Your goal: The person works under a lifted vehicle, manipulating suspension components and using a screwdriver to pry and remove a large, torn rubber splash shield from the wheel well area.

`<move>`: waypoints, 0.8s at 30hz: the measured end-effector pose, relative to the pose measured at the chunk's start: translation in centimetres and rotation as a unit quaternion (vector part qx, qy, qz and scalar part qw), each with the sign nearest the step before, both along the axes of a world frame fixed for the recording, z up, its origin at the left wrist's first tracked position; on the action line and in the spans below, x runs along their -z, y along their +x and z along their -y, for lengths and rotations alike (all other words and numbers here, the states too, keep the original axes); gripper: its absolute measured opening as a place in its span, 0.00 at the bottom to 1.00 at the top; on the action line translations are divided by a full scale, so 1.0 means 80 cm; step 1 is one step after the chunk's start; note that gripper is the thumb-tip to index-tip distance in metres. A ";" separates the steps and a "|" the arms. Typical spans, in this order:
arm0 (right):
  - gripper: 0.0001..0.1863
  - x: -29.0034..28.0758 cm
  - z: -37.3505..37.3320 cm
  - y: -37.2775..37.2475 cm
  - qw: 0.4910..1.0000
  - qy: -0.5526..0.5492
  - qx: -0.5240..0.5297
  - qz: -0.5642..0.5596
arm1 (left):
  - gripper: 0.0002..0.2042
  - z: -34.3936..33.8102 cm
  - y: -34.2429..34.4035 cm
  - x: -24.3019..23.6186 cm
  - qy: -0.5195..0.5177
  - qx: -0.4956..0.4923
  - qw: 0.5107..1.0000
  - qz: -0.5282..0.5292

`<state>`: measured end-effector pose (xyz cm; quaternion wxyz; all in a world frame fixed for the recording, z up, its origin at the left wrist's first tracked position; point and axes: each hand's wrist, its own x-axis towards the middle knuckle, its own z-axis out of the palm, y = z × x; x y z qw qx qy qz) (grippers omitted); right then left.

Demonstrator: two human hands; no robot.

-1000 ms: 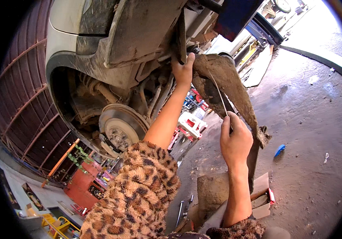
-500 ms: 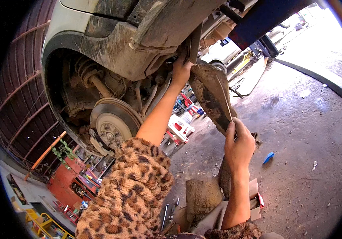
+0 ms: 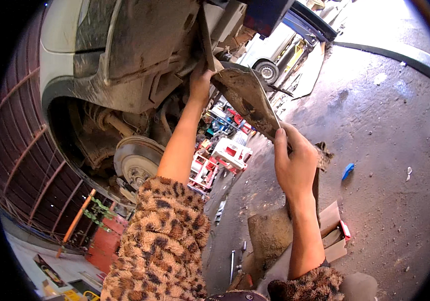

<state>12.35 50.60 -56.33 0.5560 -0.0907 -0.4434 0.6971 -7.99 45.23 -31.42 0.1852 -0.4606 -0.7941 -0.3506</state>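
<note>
A raised car with a dirt-caked underside (image 3: 145,55) fills the upper left, its wheel well exposing a suspension strut (image 3: 117,125) and brake disc (image 3: 137,158). My left hand (image 3: 200,83) is closed at the upper end of a muddy liner panel (image 3: 240,93), beside a hanging flap (image 3: 205,37); its fingertips are partly hidden. My right hand (image 3: 295,155) grips the panel's edge lower down, thumb on top. The bent panel hangs away from the wheel well.
Below lie a muddy piece (image 3: 265,233), an open cardboard box (image 3: 333,238), a metal bar (image 3: 232,263) and a blue object (image 3: 348,170). Red-and-white equipment (image 3: 227,155) stands behind. Another car (image 3: 267,55) and a blue lift part (image 3: 265,15) are at upper right.
Both hands and the panel have shifted up and left in the picture as the view moved. The panel now sits more tilted, its edge turned toward me.
</note>
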 end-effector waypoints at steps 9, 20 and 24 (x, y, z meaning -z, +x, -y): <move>0.12 0.007 -0.036 -0.015 0.999 -0.018 0.005 0.040 | 0.33 -0.046 0.112 -0.004 -0.164 0.057 0.978 -0.113; 0.11 -0.024 -0.090 -0.015 0.998 0.048 -0.048 0.015 | 0.23 -0.084 0.072 -0.027 -0.111 -0.129 0.972 -0.164; 0.13 -0.048 -0.103 -0.031 0.987 0.037 -0.144 -0.051 | 0.21 -0.079 0.072 -0.040 -0.083 -0.149 0.973 -0.158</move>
